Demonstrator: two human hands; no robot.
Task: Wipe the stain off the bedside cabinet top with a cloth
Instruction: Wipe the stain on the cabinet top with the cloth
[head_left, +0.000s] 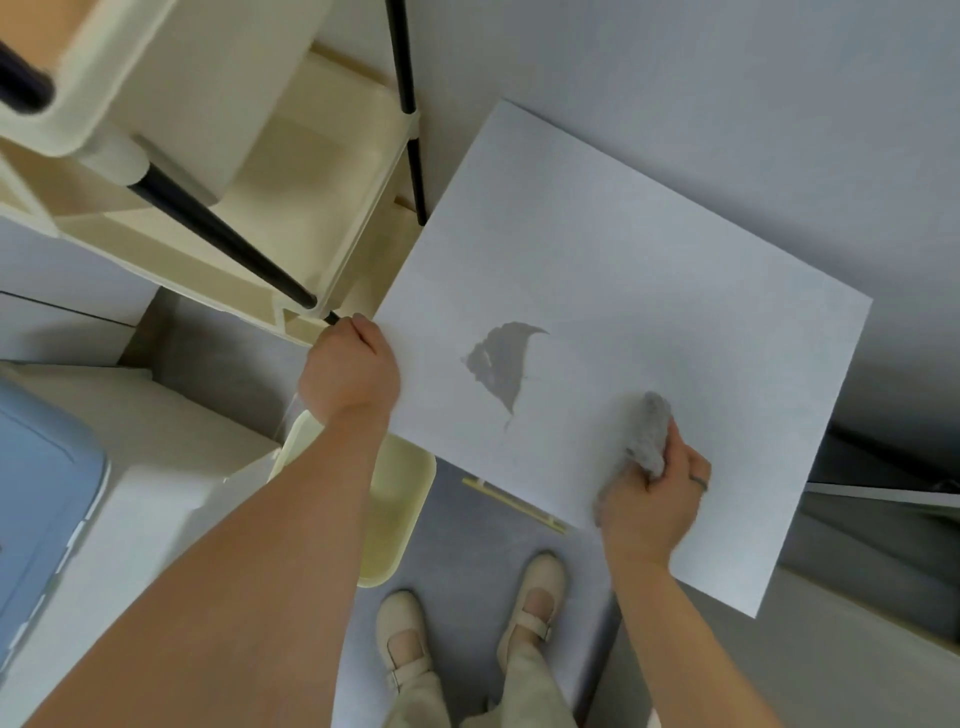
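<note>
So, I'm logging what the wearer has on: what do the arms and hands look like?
Both forearms are bare, no sleeves in view, and neither hand is gloved. The left hand shows no ring or watch. The right hand has a dark ring on one finger.

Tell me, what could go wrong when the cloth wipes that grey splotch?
1. The cloth is bunched up small in the right hand, so it might only smear the stain wider across the white cabinet top.
2. Wiping toward the near edge could push the mess off, perhaps onto the shoes below.
</note>
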